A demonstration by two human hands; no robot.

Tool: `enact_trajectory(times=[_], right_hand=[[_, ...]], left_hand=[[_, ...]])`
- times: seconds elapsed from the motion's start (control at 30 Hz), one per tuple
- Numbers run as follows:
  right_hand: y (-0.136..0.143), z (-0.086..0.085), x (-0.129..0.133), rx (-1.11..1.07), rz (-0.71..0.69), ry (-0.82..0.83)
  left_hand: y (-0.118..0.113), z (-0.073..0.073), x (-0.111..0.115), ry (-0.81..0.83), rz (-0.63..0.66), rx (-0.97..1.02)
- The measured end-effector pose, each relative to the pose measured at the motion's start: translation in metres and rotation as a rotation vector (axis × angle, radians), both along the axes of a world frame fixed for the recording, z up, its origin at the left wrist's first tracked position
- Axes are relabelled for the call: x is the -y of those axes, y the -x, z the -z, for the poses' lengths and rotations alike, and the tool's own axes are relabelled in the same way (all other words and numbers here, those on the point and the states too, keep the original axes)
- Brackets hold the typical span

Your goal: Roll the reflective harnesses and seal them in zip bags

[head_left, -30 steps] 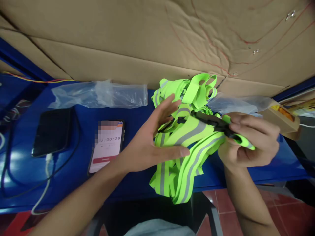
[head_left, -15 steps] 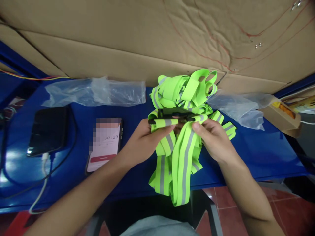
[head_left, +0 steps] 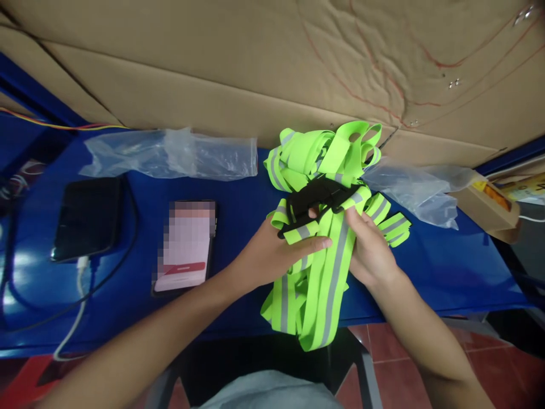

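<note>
A neon-green strap with a grey stripe (head_left: 336,272) hangs in loops between my hands and over the table's front edge. It runs through a black plastic buckle (head_left: 313,199), which lies tilted with its broad face upward. My left hand (head_left: 285,250) is closed around the strap at the buckle's left end, its thumb lying across the front. My right hand (head_left: 370,244) pinches the strap by the buckle's right end, thumb on top. Parts of the fingers of both hands are hidden behind the strap. Just beyond, a heap of the same green webbing (head_left: 315,150) rests on the table.
On the blue table (head_left: 238,210) a phone (head_left: 187,244) and a black power bank (head_left: 87,216) with cables lie to the left. Clear plastic bags (head_left: 170,153) lie along the cardboard wall (head_left: 191,68). An open cardboard box (head_left: 489,207) stands at the right.
The buckle has turned from edge-on to showing its broad face. My left thumb has slid rightward across the strap, and the hanging loops have shifted slightly right.
</note>
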State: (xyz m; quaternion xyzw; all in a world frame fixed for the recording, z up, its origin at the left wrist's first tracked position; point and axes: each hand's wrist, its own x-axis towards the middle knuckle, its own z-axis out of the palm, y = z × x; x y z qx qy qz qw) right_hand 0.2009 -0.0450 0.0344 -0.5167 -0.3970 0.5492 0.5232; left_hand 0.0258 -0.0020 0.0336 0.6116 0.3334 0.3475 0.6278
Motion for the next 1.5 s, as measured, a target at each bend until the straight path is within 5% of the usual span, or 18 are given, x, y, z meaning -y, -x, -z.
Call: enact_trajectory(times=[0.13,0.37,0.53,0.77,1.03,1.13,1.3,1.5], right_hand=[[0.005,0.002,0.000,0.086,-0.049,-0.026],[-0.008,-0.002,-0.002,0.814,-0.053,-0.482],[-0.033,-0.019,-0.004,0.674,-0.246,-0.571],[-0.031,-0.025,0.000,0.873,-0.390,-0.585],[-0.019,-0.018,0.000,0.848,-0.009,-0.431],[-0.019,-0.020,-0.002,0.655,-0.041,-0.290],[-0.021,-0.012,-0.006,0.412,-0.167,-0.061],[-0.022,-0.013,-0.003,0.810,-0.183,-0.491]], left_hand=[[0.001,0.002,0.003,0.049,-0.008,0.008],[0.001,0.007,0.000,0.162,0.002,0.126],[0.002,0.012,-0.001,0.292,0.194,0.031],[0.006,0.017,-0.004,0.288,0.360,-0.075],[0.001,0.007,0.006,0.716,0.422,0.157],[-0.001,0.008,0.012,0.793,0.490,0.177],[0.000,0.011,0.018,0.644,0.493,0.092],[0.003,0.013,0.010,0.551,0.506,0.042]])
